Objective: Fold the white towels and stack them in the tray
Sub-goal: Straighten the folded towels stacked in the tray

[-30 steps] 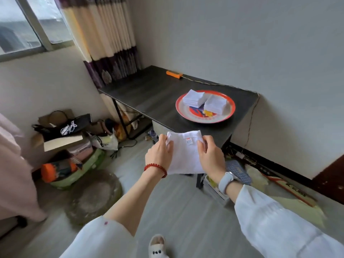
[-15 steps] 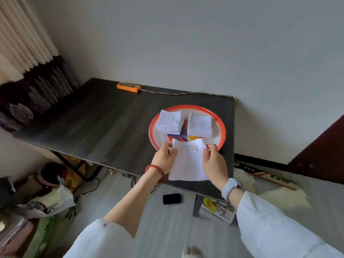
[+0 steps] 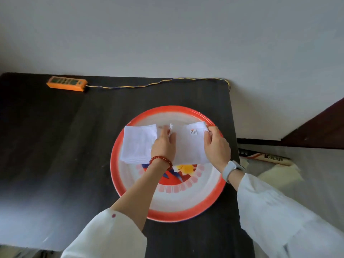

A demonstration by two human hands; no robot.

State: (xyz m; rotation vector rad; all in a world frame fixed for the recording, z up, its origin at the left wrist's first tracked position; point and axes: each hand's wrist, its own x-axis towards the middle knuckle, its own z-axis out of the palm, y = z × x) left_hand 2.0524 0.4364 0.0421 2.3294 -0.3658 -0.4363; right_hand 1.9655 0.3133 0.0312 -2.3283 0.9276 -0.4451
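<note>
A round tray with a red rim [image 3: 168, 214] and a painted centre lies on the dark table [image 3: 55, 146]. A stack of folded white towels [image 3: 138, 144] sits in its far left part. To its right lies a folded white towel with a small label [image 3: 189, 144], over the tray's far right part where a second stack stood. My left hand [image 3: 163, 144] grips this towel's left edge. My right hand [image 3: 216, 146] pinches its right edge near the label.
An orange power strip [image 3: 67, 83] with a twisted yellow-blue cord [image 3: 154, 83] lies at the table's far edge by the white wall. The table's right edge [image 3: 234, 131] runs just past the tray. On the floor to the right lie a printed box [image 3: 268, 158] and pale sheets.
I have stepped up to the table. Both hands carried the folded towel forward from the table's near edge onto the far right part of the tray.
</note>
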